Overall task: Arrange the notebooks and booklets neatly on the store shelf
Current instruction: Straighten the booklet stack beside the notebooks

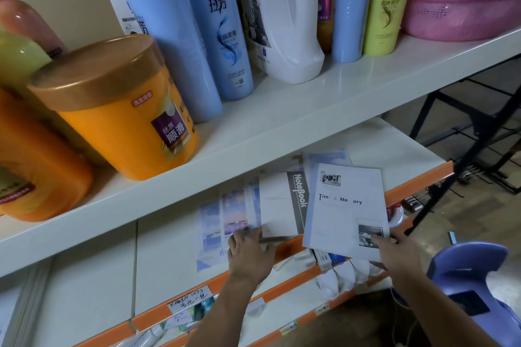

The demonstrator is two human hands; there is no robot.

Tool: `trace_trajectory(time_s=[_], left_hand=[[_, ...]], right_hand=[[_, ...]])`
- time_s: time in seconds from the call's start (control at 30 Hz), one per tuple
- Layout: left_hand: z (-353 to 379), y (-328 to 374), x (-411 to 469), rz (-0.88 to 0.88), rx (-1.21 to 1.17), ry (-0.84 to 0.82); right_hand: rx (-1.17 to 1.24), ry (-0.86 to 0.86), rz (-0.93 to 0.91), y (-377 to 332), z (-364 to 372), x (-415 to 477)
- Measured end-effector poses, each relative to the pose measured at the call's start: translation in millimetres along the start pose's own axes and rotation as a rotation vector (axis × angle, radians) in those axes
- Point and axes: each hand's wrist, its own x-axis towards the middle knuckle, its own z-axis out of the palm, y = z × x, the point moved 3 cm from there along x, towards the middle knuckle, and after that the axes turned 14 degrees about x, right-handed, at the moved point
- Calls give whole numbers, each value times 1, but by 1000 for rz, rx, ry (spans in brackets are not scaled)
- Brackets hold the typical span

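I see left hand [249, 253] flat, fingers spread on pastel booklets [225, 220] beside grey Notebook [282, 205] | right hand [400, 253] pinches Time & Memory notebook [345, 205] by its corner, fingers mostly hidden beneath | all on lower shelf [394, 144]; rear booklets [329, 158] half covered

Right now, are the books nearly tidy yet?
Not yet. Nothing looks squared: the blue booklets and grey NoteBook lie fanned and overlapping. In hand: the right hand pinches the Time & Memory notebook, tilted over the shelf edge; the left hand rests on the booklets. Left: straightening everything.
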Motion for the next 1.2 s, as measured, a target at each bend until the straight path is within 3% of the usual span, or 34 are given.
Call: trace_trajectory(time_s=[0.3,0.6,0.87,1.2], left_hand=[[-3,-11,-4,15,29,69],[-39,-78,-37,-54,199,222],[-69,-181,-83,-144,32,341],[-82,-368,-150,-216,-121,369]], right_hand=[[0,-235,-99,-24,16,-18],[51,-444,-176,-32,89,-68],[131,-643,-32,-3,171,-136],[18,-767,-71,74,286,-283]])
